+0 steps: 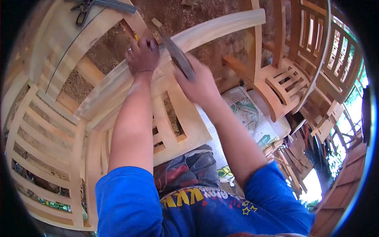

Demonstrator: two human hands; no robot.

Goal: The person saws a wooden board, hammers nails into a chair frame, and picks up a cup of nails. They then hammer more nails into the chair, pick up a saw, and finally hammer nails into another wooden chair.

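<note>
Left hand (142, 55): your palm presses flat on the pale curved wooden rail (205, 33).
Right hand (199, 83): you grip the dark flat metal file (175, 55), its blade lying across the rail just beside your left hand.

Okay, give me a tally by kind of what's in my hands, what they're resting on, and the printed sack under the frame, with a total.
Dark flat metal hand tool, gripped in the right hand: 1
Long curved pale wooden rail, under the left hand: 1
Pale unfinished slatted wooden chair frame beneath the rail: 1
White sack with green print: 1
Total: 4
</note>
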